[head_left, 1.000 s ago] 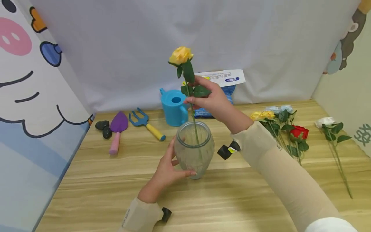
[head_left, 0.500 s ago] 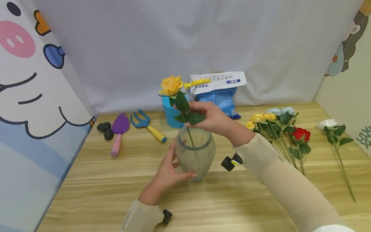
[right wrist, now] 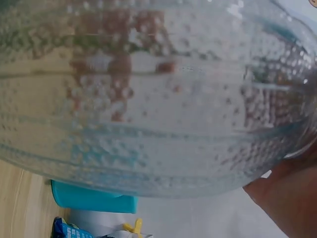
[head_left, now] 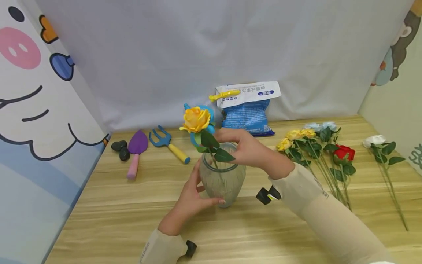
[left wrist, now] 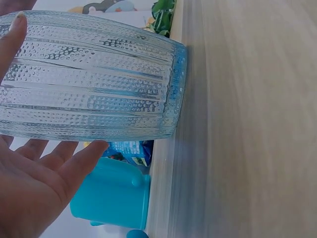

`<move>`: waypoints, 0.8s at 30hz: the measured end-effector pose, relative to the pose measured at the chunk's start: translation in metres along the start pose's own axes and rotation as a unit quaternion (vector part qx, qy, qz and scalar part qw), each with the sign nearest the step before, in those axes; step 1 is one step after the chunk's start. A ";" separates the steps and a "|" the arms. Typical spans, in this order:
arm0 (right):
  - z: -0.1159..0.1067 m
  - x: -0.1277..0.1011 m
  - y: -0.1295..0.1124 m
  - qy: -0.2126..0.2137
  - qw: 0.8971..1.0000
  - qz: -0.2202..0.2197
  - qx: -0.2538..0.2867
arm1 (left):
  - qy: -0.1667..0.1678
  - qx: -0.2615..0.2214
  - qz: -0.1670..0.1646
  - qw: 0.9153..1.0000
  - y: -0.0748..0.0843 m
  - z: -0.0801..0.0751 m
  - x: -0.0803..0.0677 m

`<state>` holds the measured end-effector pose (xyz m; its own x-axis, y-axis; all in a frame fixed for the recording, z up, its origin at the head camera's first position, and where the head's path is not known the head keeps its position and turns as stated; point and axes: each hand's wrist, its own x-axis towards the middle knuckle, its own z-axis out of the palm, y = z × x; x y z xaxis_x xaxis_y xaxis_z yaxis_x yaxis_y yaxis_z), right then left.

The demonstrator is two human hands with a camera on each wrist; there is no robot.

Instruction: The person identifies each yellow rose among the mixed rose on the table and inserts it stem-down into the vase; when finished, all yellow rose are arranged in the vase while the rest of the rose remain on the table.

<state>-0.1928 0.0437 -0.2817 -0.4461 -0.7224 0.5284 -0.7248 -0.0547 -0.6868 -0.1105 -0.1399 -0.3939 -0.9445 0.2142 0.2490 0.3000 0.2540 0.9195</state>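
Note:
My left hand (head_left: 194,192) holds the clear ribbed glass vase (head_left: 225,185) from the left, thumb low on the near side and fingers behind it. In the left wrist view, the bumpy vase wall (left wrist: 99,84) lies between thumb and fingers. A yellow artificial rose (head_left: 196,119) leans left above the vase, its stem running down inside the mouth. My right hand (head_left: 247,148) holds this rose near its leaves at the rim; its fingertips are partly hidden. Vase glass (right wrist: 163,99) fills most of the right wrist view, with part of my right hand (right wrist: 292,196) at the edge.
Behind the vase stand a blue watering can (left wrist: 114,193) and a blue bag (head_left: 247,115) with a yellow clip (head_left: 225,95). Left lie black stones (head_left: 122,150), a purple trowel (head_left: 137,143) and a hand fork (head_left: 171,146). Right lie several roses (head_left: 303,134) and a white rose (head_left: 374,140).
My right hand has lowered the yellow rose, so its stem sits deeper in the vase and the bloom hangs closer to the rim. The left hand stays on the vase.

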 end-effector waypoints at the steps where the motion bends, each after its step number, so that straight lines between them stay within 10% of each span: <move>1: 0.000 -0.002 0.000 0.001 1.000 0.000 0.001 | 0.000 -0.003 0.002 1.000 0.004 0.000 -0.001; 14: -0.017 -0.013 -0.001 -0.119 0.985 0.089 0.092 | -0.012 -0.023 0.009 1.000 0.000 0.001 0.001; 24: -0.002 -0.010 0.008 -0.039 0.993 0.049 0.097 | -0.005 -0.002 0.002 1.000 0.000 -0.001 -0.001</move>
<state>-0.1950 0.0518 -0.2909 -0.4612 -0.7821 0.4190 -0.5618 -0.1081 -0.8201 -0.1101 -0.1413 -0.3936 -0.9417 0.2255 0.2499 0.3038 0.2499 0.9194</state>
